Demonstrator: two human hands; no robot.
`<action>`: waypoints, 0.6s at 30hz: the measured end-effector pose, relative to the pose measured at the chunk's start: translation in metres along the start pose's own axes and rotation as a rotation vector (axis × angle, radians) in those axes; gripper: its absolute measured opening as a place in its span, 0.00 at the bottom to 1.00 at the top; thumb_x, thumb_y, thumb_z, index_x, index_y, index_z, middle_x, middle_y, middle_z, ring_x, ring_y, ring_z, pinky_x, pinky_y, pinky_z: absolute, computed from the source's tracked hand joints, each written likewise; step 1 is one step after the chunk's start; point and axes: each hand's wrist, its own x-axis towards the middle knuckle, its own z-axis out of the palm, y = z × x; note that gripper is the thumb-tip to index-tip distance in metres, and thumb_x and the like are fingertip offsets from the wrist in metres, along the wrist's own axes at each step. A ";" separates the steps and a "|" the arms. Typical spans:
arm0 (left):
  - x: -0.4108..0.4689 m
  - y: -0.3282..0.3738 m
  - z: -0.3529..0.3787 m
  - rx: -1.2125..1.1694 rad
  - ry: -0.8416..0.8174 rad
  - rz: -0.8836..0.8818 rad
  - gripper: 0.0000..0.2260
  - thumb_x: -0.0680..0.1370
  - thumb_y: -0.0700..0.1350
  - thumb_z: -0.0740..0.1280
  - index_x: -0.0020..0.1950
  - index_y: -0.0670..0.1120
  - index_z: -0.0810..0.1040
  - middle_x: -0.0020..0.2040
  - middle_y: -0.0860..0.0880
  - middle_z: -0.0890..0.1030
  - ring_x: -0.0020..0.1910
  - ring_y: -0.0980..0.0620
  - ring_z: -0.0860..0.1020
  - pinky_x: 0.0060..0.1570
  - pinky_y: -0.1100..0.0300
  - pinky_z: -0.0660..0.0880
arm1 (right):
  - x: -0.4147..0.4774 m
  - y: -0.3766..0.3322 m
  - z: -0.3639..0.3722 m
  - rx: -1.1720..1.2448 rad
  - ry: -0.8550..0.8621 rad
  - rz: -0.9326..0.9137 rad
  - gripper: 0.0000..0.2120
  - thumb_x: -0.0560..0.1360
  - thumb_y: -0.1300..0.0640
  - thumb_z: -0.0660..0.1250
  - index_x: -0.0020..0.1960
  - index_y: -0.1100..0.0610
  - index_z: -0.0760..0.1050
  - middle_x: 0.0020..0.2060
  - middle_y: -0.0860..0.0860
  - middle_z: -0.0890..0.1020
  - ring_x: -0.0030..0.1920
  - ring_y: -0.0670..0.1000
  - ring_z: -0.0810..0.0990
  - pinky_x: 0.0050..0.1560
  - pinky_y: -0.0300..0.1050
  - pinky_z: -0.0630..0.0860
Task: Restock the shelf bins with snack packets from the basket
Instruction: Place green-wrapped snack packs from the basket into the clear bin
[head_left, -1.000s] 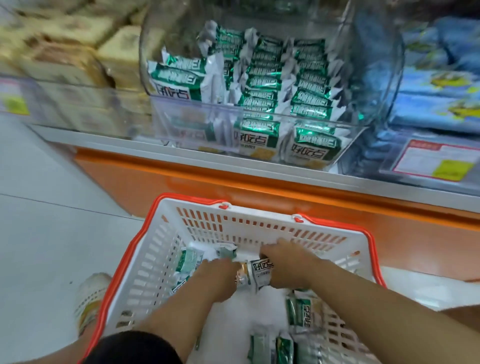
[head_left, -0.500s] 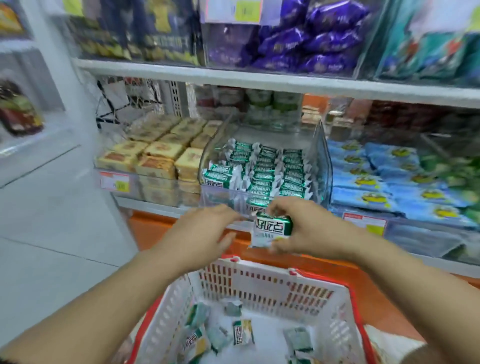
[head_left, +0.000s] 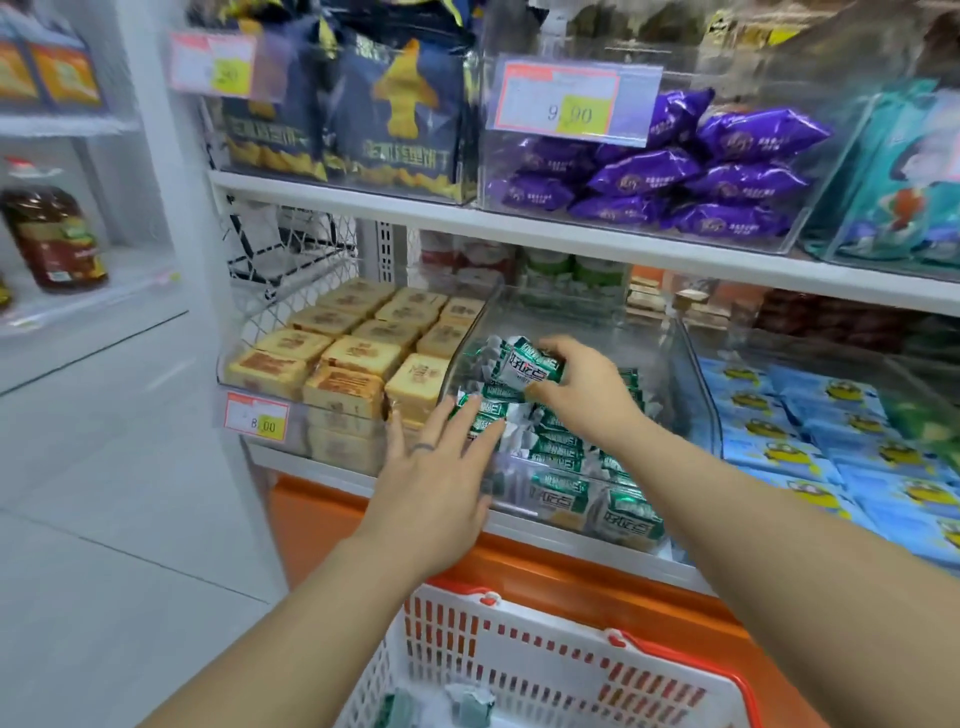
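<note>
glossy foil packets (head_left: 558, 449), clear plastic bin (head_left: 670, 364)

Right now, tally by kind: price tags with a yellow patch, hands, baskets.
price tags: 3
hands: 2 (left hand with fingers straight, right hand gripping a green packet)
basket: 1
Total: 6

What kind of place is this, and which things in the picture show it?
Most likely a small grocery shop: a price tag hangs on a clear bin of purple snack packets, and a red-rimmed basket stands below.
</note>
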 end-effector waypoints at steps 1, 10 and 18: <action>0.000 -0.001 0.002 -0.001 -0.005 -0.003 0.34 0.82 0.57 0.58 0.80 0.56 0.40 0.81 0.51 0.38 0.79 0.48 0.37 0.74 0.33 0.42 | 0.005 -0.003 0.007 -0.009 -0.045 -0.008 0.24 0.77 0.61 0.69 0.72 0.52 0.70 0.69 0.51 0.74 0.61 0.53 0.78 0.58 0.44 0.74; -0.004 -0.004 0.012 0.002 -0.021 -0.024 0.36 0.83 0.52 0.57 0.79 0.56 0.33 0.80 0.49 0.32 0.77 0.42 0.31 0.72 0.31 0.36 | 0.021 -0.012 0.023 0.185 -0.442 0.004 0.20 0.81 0.60 0.58 0.73 0.53 0.71 0.74 0.49 0.68 0.73 0.47 0.66 0.67 0.39 0.61; -0.006 -0.002 0.019 0.041 -0.045 -0.045 0.41 0.82 0.51 0.59 0.75 0.55 0.25 0.77 0.47 0.26 0.76 0.39 0.28 0.71 0.29 0.35 | 0.017 -0.009 0.037 0.153 -0.426 -0.010 0.24 0.80 0.61 0.56 0.73 0.46 0.68 0.67 0.54 0.76 0.45 0.61 0.79 0.47 0.56 0.76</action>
